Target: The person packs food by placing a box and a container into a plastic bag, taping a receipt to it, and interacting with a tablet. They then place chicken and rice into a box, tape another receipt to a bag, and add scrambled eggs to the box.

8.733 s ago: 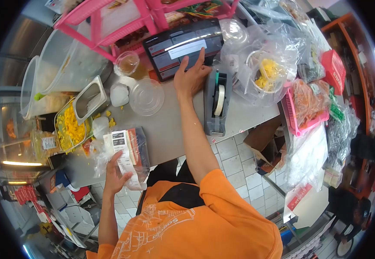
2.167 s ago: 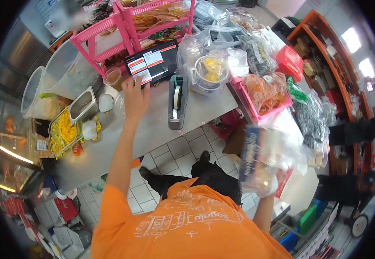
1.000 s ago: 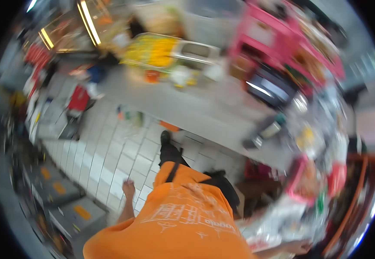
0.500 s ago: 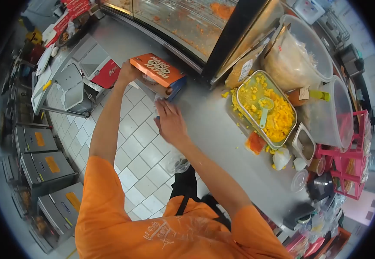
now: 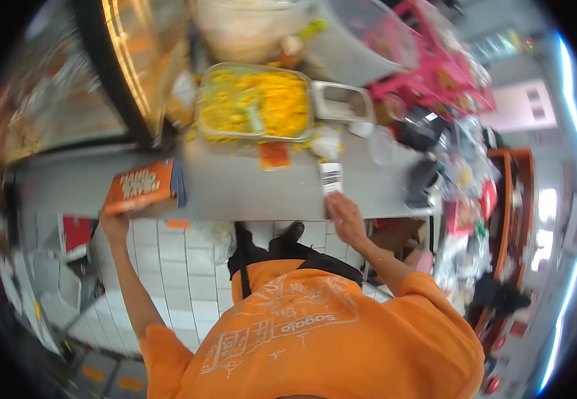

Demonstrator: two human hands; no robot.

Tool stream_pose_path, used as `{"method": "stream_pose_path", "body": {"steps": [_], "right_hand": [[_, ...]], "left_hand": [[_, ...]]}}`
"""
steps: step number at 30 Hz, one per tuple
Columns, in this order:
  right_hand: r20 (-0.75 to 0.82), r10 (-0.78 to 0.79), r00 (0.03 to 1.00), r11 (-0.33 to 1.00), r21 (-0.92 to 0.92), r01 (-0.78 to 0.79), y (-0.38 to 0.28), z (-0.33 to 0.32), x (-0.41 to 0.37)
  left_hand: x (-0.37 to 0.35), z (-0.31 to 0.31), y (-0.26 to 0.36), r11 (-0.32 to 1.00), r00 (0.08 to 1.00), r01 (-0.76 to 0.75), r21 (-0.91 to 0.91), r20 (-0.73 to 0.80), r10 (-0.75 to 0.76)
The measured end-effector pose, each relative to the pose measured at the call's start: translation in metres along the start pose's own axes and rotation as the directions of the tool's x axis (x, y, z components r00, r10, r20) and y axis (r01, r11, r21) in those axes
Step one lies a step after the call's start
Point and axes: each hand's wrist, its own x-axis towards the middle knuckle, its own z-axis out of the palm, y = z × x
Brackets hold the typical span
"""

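At the counter's left, my left hand (image 5: 115, 225) is closed on the near lower corner of an orange and blue cardboard food box (image 5: 141, 189) with white lettering. The box lies tilted by the counter edge. Farther right, my right hand (image 5: 348, 218) pinches a small white paper slip (image 5: 331, 178) with black print, held over the steel counter (image 5: 235, 193). Blur hides what the print says. Beyond the slip, a white lump with yellow bits (image 5: 326, 143) and an orange-red piece (image 5: 274, 155) lie on the counter.
A metal tray (image 5: 203, 126) of yellow crumbled food with a pale green scoop (image 5: 254, 121) stands at the back. Beside it are a small steel pan (image 5: 343, 102), a clear lid (image 5: 383, 147) and a pink rack (image 5: 428, 60). A glass display case (image 5: 42, 80) rises at the left.
My view has swung right. My right hand has moved away from the box to the right, with the paper slip now plainly visible in it. My left hand keeps its hold on the box.
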Motion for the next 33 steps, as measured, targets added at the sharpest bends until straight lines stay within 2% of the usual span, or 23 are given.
{"method": "stream_pose_path", "body": {"steps": [1, 2, 3, 4, 6, 7, 9, 10, 11, 12, 13, 14, 15, 16, 18, 19, 21, 23, 24, 26, 27, 29, 33], "right_hand": [[-0.04, 0.048, 0.998, 0.998, -0.028, -0.049, 0.026, -0.018, -0.021], [-0.18, 0.248, 0.952, 0.966, -0.031, -0.257, 0.051, -0.036, -0.036], [-0.311, 0.424, 0.85, 0.895, -0.001, -0.447, 0.074, -0.05, -0.05], [-0.342, 0.45, 0.825, 0.877, -0.004, -0.481, 0.094, -0.057, -0.059], [-0.377, 0.457, 0.806, 0.878, 0.044, -0.477, 0.134, -0.064, -0.061], [-0.391, 0.472, 0.79, 0.868, 0.05, -0.494, 0.146, -0.067, -0.058], [-0.459, 0.362, 0.812, 0.915, 0.006, -0.404, 0.165, -0.066, -0.047], [-0.463, 0.37, 0.806, 0.913, 0.023, -0.407, 0.169, -0.065, -0.048], [-0.464, 0.402, 0.789, 0.904, 0.067, -0.421, 0.173, -0.067, -0.048], [-0.474, 0.422, 0.773, 0.899, 0.106, -0.426, 0.182, -0.074, -0.04], [-0.492, 0.416, 0.765, 0.902, 0.118, -0.414, 0.194, -0.078, -0.032], [-0.456, 0.431, 0.779, 0.897, 0.124, -0.424, 0.2, -0.078, -0.032], [-0.399, 0.455, 0.796, 0.887, 0.13, -0.442, 0.201, -0.077, -0.04], [-0.38, 0.469, 0.797, 0.881, 0.144, -0.45, 0.202, -0.088, -0.045], [-0.039, 0.565, 0.824, 0.813, 0.195, -0.549, 0.204, -0.123, -0.031], [-0.025, 0.563, 0.826, 0.811, 0.213, -0.545, 0.22, -0.136, -0.023], [-0.144, 0.742, 0.655, 0.598, 0.585, -0.548, 0.237, -0.152, 0.007], [-0.515, 0.68, 0.522, 0.717, 0.619, -0.322, 0.269, -0.132, 0.045], [-0.506, 0.686, 0.523, 0.708, 0.629, -0.321, 0.277, -0.133, 0.063], [-0.538, 0.779, 0.324, 0.612, 0.535, -0.583, 0.287, -0.143, 0.093], [-0.532, 0.782, 0.325, 0.609, 0.541, -0.58, 0.293, -0.144, 0.101], [-0.532, 0.825, 0.193, 0.511, 0.553, -0.658, 0.3, -0.145, 0.11], [-0.482, 0.855, 0.193, 0.462, 0.537, -0.706, 0.308, -0.15, 0.109]], "left_hand": [[-0.014, 0.019, 0.008, 0.983, 1.0, 0.019, 0.183, -0.009, -0.018], [-0.019, 0.034, 0.039, 0.991, 0.998, 0.038, 0.128, -0.047, -0.032], [-0.023, 0.051, 0.08, 0.995, 0.995, 0.062, 0.076, -0.08, -0.056], [-0.023, 0.067, 0.113, 0.998, 0.998, 0.022, 0.051, -0.062, -0.019], [-0.027, 0.095, 0.166, 0.99, 0.982, 0.118, -0.073, -0.141, -0.127], [-0.031, 0.107, 0.17, 0.992, 0.986, 0.095, -0.078, -0.13, -0.105], [-0.038, 0.132, 0.169, 0.965, 0.959, 0.231, -0.122, -0.14, -0.247], [-0.042, 0.128, 0.2, 0.97, 0.962, 0.22, -0.109, -0.141, -0.234], [-0.051, 0.124, 0.236, 0.937, 0.888, 0.35, -0.023, -0.309, -0.339], [-0.058, 0.13, 0.28, 0.878, 0.772, 0.479, 0.023, -0.486, -0.409], [-0.074, 0.154, 0.317, 0.97, 0.861, 0.242, 0.012, -0.464, -0.21], [-0.099, 0.184, 0.352, 1.0, 0.903, -0.005, 0.005, -0.429, 0.006], [-0.105, 0.226, 0.398, 0.942, 0.982, -0.171, -0.289, -0.127, 0.139], [-0.086, 0.247, 0.482, 0.903, 0.898, -0.361, -0.235, 0.173, 0.404], [-0.079, 0.347, 0.571, 0.856, 0.852, -0.343, -0.387, 0.256, 0.458], [-0.068, 0.405, 0.624, 0.79, 0.71, -0.545, -0.28, 0.347, 0.613], [-0.078, 0.431, 0.63, 0.825, 0.727, -0.531, -0.194, 0.394, 0.561], [-0.075, 0.443, 0.639, 0.847, 0.743, -0.522, -0.105, 0.432, 0.511], [-0.074, 0.44, 0.64, 0.843, 0.738, -0.526, -0.108, 0.435, 0.516], [-0.072, 0.437, 0.644, 0.839, 0.729, -0.534, -0.103, 0.446, 0.519], [-0.07, 0.438, 0.647, 0.843, 0.728, -0.531, -0.084, 0.465, 0.505], [-0.067, 0.44, 0.65, 0.85, 0.726, -0.524, -0.059, 0.492, 0.481], [-0.064, 0.442, 0.65, 0.856, 0.735, -0.513, -0.071, 0.478, 0.48]]}}
